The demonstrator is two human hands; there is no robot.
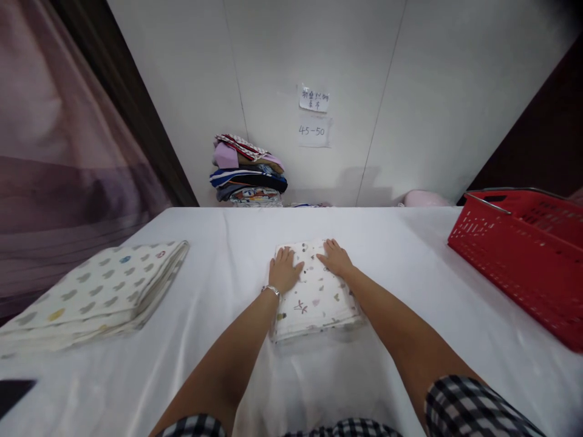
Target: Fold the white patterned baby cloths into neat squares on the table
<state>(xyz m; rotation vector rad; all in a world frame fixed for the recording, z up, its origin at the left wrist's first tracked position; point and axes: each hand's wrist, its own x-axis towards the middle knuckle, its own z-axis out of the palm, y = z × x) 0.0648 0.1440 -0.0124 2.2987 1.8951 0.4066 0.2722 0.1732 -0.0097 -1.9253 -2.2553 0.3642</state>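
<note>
White printed folded cloth [314,291] on white-covered table [387,243]; left hand [283,270] and right hand [336,257] pressed flat on far end, fingers spread open, gripping nothing.

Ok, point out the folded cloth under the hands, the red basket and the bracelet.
folded cloth [314,303]: head view, on its printed top, near half.
red basket [514,267]: head view, on its slotted side wall.
bracelet [272,291]: head view, on the band at the left wrist.
</note>
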